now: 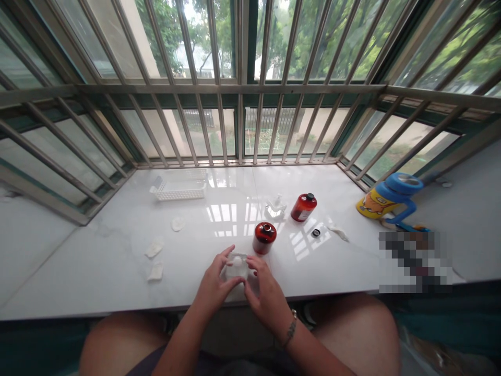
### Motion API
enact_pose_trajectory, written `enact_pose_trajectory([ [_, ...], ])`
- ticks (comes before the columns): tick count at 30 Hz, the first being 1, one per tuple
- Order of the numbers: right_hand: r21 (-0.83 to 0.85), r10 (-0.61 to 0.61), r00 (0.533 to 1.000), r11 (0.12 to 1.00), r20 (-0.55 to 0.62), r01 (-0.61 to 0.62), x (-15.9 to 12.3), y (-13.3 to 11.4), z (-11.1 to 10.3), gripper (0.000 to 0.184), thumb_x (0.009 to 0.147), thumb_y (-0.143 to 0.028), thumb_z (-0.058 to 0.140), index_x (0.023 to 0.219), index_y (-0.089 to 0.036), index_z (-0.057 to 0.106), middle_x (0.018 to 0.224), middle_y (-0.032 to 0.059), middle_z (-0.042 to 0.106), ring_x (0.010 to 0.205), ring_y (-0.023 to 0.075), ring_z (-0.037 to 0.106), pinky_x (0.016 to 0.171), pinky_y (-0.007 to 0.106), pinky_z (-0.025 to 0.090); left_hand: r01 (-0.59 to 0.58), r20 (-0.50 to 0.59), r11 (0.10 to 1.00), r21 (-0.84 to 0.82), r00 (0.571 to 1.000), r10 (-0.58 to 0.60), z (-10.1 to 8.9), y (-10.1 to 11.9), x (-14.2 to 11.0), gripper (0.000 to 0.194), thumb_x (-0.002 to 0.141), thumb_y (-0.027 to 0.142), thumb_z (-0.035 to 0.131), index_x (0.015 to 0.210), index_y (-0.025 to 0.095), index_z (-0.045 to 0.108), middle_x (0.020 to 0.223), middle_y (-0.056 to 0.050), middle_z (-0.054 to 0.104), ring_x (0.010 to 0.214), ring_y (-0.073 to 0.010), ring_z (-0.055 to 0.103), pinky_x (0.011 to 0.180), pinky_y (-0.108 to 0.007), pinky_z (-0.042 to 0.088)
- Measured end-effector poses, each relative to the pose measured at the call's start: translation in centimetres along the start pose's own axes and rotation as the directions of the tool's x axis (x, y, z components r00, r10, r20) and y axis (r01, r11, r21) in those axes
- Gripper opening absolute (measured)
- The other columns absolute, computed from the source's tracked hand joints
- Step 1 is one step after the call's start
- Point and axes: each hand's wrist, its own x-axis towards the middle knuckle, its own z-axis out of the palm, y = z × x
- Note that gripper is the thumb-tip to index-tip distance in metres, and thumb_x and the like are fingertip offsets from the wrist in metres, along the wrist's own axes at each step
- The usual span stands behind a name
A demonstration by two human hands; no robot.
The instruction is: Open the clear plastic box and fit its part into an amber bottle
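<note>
In the head view, the left hand and right hand curve around a clear, colourless glass vessel, fingers on its sides and thumbs at its near side. It stands low near the front edge of the glossy white counter, with a rounded, pale knob-like shape at its middle. Just beyond it, to the right, is a translucent red bottle with an open neck; a second red bottle wears a black cap.
</note>
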Motion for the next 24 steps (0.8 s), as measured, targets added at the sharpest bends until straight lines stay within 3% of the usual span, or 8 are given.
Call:
enact_pose_trajectory([
  [4,-0.01,-0.007,1.0,1.0,0.013,0.008,-0.22,0.1,0.08,0.06,0.098,-0.014,0.058,0.156,-0.027,0.043,0.157,0.0163,0.056,0.149,0.0301,0.055,0.117,0.055,0.057,0.002,0.015,1.0,0.009,1.0,-0.002,0.21,-0.1,-0.04,0.05,0.086,0.029,0.085,0.13,0.028,0.062,0.161,-0.013,0.057,0.15,-0.0308,0.055,0.126,-0.055,0.044],
  [9,-0.02,-0.027,1.0,0.999,0.011,0.027,-0.22,0.18,0.11,0.061,0.098,-0.013,0.058,0.156,-0.025,0.042,0.156,0.0173,0.056,0.15,0.0305,0.053,0.121,0.057,0.053,-0.003,0.0,1.0,0.015,1.0,0.003,0.28,-0.18,-0.06,0.035,0.086,0.031,0.084,0.113,0.025,0.062,0.16,-0.015,0.058,0.147,-0.0332,0.057,0.122,-0.056,0.048],
  [13,-0.012,-0.01,1.0,1.0,0.018,0.01,-0.27,0.31,0.23,0.062,0.098,-0.012,0.057,0.156,-0.025,0.041,0.157,0.0173,0.054,0.15,0.0297,0.053,0.119,0.055,0.055,0.01,-0.001,1.0,-0.029,1.0,-0.01,0.38,-0.31,0.0,0.053,0.084,0.029,0.085,0.13,0.027,0.059,0.159,-0.014,0.058,0.147,-0.0324,0.058,0.124,-0.055,0.046],
  [18,-0.021,-0.032,0.999,0.999,0.022,0.033,-0.4,0.44,0.29,0.066,0.096,-0.011,0.058,0.158,-0.025,0.04,0.158,0.0173,0.053,0.152,0.0307,0.05,0.122,0.057,0.051,0.012,-0.013,0.999,-0.051,1.0,-0.013,0.4,-0.36,0.03,0.041,0.081,0.028,0.089,0.11,0.025,0.06,0.157,-0.013,0.06,0.148,-0.0332,0.056,0.124,-0.054,0.044],
  [22,-0.012,-0.015,0.999,1.0,0.032,0.015,-0.44,0.33,0.19,0.065,0.097,-0.012,0.057,0.158,-0.026,0.04,0.159,0.0164,0.053,0.152,0.0298,0.051,0.119,0.054,0.055,0.003,-0.003,0.999,-0.049,1.0,-0.003,0.41,-0.44,0.02,0.055,0.082,0.027,0.088,0.128,0.027,0.059,0.158,-0.013,0.059,0.146,-0.032,0.058,0.126,-0.053,0.042],
  [24,-0.017,-0.022,0.999,1.0,0.029,0.023,-0.44,0.34,0.18,0.065,0.097,-0.012,0.057,0.158,-0.027,0.04,0.159,0.0161,0.053,0.152,0.0296,0.051,0.119,0.054,0.055,-0.007,0.002,1.0,-0.016,1.0,0.007,0.39,-0.45,0.05,0.048,0.082,0.028,0.088,0.123,0.027,0.062,0.157,-0.012,0.06,0.145,-0.0328,0.058,0.126,-0.055,0.041],
])
